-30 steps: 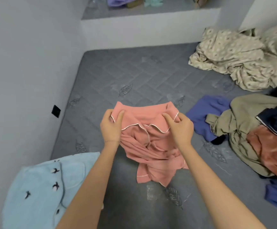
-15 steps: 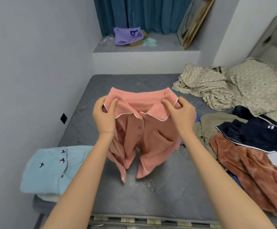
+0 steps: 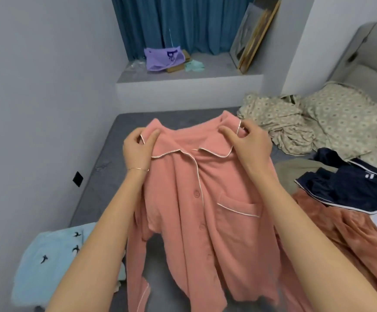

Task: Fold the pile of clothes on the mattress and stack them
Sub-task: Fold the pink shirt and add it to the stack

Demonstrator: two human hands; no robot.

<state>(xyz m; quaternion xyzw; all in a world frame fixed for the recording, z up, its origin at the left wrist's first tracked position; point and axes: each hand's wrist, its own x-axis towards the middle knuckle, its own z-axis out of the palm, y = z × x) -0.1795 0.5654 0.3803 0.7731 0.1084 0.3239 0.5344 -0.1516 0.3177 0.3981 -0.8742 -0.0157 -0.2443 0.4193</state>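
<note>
A salmon-pink button-front pyjama shirt with white piping and a chest pocket [image 3: 207, 210] hangs spread open above the grey quilted mattress [image 3: 106, 172], held up by its shoulders at either end of the collar. The left hand [image 3: 138, 152] pinches the left shoulder between thumb and curled fingers, a thin gold bracelet [image 3: 138, 169] on its wrist; the right hand [image 3: 248, 143] pinches the right shoulder beside the piped collar edge. The two hands are held apart, the collar stretched between them, and the shirt's sleeves and hem drape down toward the near edge of the mattress. At the near left lies a folded pale blue fleece garment with small dark bird motifs [image 3: 54, 264]. To the right sits the unfolded pile: a navy garment with white trim [image 3: 349, 190] on top of an olive one [image 3: 295, 170], with a rust-coloured plush garment [image 3: 349, 235] nearer. Farther right lies crumpled cream patterned bedding [image 3: 306, 118]. On the far ledge rests a purple bag [image 3: 162, 59] before teal curtains [image 3: 183, 23].
</note>
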